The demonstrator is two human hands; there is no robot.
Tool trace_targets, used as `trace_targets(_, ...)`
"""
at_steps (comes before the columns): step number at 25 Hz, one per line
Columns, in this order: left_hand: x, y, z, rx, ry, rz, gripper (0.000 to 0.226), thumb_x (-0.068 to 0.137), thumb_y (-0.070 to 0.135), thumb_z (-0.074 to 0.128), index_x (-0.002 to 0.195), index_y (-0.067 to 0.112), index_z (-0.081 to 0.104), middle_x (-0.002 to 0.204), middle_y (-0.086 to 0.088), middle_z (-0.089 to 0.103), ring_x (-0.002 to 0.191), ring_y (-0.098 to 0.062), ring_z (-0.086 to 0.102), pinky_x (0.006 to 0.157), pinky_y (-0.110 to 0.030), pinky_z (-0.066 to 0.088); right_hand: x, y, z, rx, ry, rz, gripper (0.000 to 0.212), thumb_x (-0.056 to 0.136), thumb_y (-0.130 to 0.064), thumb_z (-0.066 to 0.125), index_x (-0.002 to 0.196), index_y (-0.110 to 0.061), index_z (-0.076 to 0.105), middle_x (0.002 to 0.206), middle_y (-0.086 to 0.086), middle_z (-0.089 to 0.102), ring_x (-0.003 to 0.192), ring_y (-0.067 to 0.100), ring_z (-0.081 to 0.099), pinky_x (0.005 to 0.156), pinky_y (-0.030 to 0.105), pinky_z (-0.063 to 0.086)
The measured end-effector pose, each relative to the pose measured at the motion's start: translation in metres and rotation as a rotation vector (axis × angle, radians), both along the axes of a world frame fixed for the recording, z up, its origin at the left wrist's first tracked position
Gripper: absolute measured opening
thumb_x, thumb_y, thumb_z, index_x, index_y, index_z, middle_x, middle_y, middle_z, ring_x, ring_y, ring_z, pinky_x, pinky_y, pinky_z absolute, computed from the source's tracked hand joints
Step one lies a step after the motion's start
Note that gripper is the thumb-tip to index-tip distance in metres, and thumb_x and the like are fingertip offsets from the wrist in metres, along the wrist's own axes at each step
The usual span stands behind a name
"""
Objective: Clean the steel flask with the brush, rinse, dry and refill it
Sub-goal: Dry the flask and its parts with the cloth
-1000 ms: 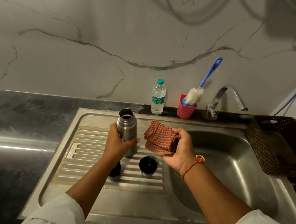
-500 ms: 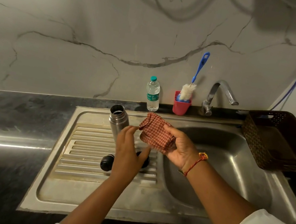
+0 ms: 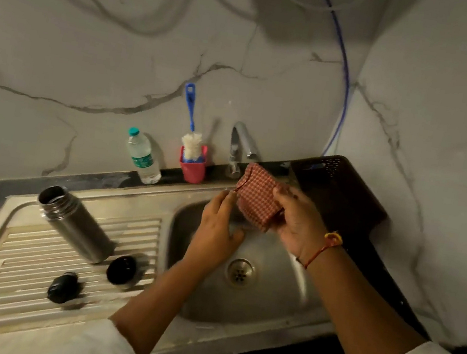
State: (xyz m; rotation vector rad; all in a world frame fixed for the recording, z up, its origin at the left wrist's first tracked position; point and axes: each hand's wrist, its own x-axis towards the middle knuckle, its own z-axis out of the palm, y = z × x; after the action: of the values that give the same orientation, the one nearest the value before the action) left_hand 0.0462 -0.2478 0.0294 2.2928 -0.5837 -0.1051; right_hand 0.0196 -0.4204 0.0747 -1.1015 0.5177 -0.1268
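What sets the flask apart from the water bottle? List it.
The flask is opaque steel; the water bottle is clear plastic. The flask is open, the water bottle capped in teal. The flask stands on the drainboard, the water bottle on the counter behind. Both stand upright.

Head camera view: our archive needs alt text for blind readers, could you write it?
Over a sink, the right hand holds a red checked cloth while the left hand reaches toward its edge. The steel flask stands uncapped on the drainboard beside two black caps; a brush in a red cup, a water bottle and a tap stand behind.
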Motion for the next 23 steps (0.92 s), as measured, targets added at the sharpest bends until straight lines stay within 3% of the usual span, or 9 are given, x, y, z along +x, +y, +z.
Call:
trace_targets(3,0.003,-0.07,0.006,0.041,0.006,-0.11,0.085,0.094,0.025,0.069,0.162,0.019,0.018,0.17,-0.002,0.011,0.155,-0.022,0.011,0.12,-0.029,0.014,0.004,-0.086,0.011,-0.474,0.021,-0.079,0.026,0.1,-0.021,0.054,0.125,-0.022,0.063,0.115,0.003,0.067,0.105,0.024,0.066,0.087,0.044,0.059)
trace_targets(5,0.006,-0.11,0.007,0.077,0.019,-0.168,0.086,0.094,0.025,0.07,0.162,0.014,0.019,0.169,-0.006,0.014,0.155,-0.024,0.012,0.123,-0.031,0.014,0.013,-0.132,0.009,-0.828,0.103,-0.065,0.027,0.099,-0.021,0.055,0.124,-0.023,0.065,0.113,0.0,0.067,0.102,0.021,0.065,0.085,0.036,0.058)
trace_targets(7,0.01,-0.146,0.003,0.111,0.049,-0.209,0.086,0.092,0.024,0.072,0.16,0.012,0.022,0.166,-0.01,0.022,0.153,-0.027,0.018,0.124,-0.036,0.019,0.025,-0.165,0.0,-1.03,0.177,-0.021,0.029,0.099,-0.016,0.055,0.125,-0.018,0.066,0.113,0.005,0.065,0.102,0.024,0.063,0.077,0.03,0.058)
trace_targets(10,0.016,-0.18,-0.008,0.17,0.108,-0.228,0.085,0.09,0.024,0.074,0.159,0.011,0.026,0.163,-0.011,0.03,0.15,-0.03,0.028,0.122,-0.04,0.027,0.041,-0.191,-0.023,-1.136,0.256,0.058,0.027,0.099,-0.02,0.056,0.123,-0.013,0.067,0.119,0.014,0.067,0.11,0.034,0.063,0.089,0.042,0.057)
trace_targets(14,0.016,-0.202,-0.019,0.158,0.174,-0.207,0.079,0.09,0.021,0.073,0.156,0.013,0.031,0.159,-0.01,0.036,0.144,-0.028,0.039,0.114,-0.032,0.036,0.058,-0.199,-0.051,-1.188,0.405,0.257,0.042,0.096,-0.051,0.055,0.119,-0.018,0.067,0.118,0.011,0.068,0.113,0.033,0.061,0.1,0.039,0.043)
trace_targets(16,0.015,-0.203,-0.02,0.131,0.186,-0.2,0.074,0.093,0.017,0.07,0.156,0.013,0.032,0.159,-0.009,0.035,0.143,-0.026,0.041,0.106,-0.023,0.033,0.054,-0.196,-0.055,-1.287,0.505,0.614,0.046,0.095,-0.047,0.057,0.129,-0.017,0.059,0.123,0.012,0.061,0.117,0.033,0.057,0.102,0.041,0.041)
trace_targets(18,0.013,-0.2,-0.021,0.12,0.19,-0.199,0.072,0.096,0.017,0.068,0.156,0.013,0.03,0.161,-0.008,0.035,0.145,-0.025,0.039,0.103,-0.019,0.029,0.046,-0.197,-0.054,-1.396,0.48,0.899,0.044,0.099,-0.039,0.055,0.137,-0.016,0.053,0.13,0.013,0.058,0.119,0.032,0.054,0.102,0.039,0.04)
trace_targets(21,0.009,-0.195,-0.018,0.136,0.191,-0.187,0.079,0.097,0.023,0.069,0.16,0.015,0.022,0.165,-0.006,0.029,0.148,-0.025,0.035,0.112,-0.028,0.032,0.045,-0.205,-0.048,-1.381,0.501,1.026,0.038,0.101,-0.039,0.049,0.131,-0.018,0.056,0.124,0.008,0.058,0.107,0.027,0.054,0.098,0.039,0.042)
trace_targets(23,0.008,-0.189,-0.017,0.144,0.206,-0.181,0.085,0.096,0.028,0.071,0.161,0.015,0.018,0.168,-0.006,0.025,0.151,-0.024,0.031,0.117,-0.032,0.03,0.049,-0.207,-0.05,-1.428,0.473,0.991,0.03,0.1,-0.032,0.052,0.125,-0.017,0.058,0.117,0.006,0.056,0.101,0.024,0.051,0.097,0.038,0.044)
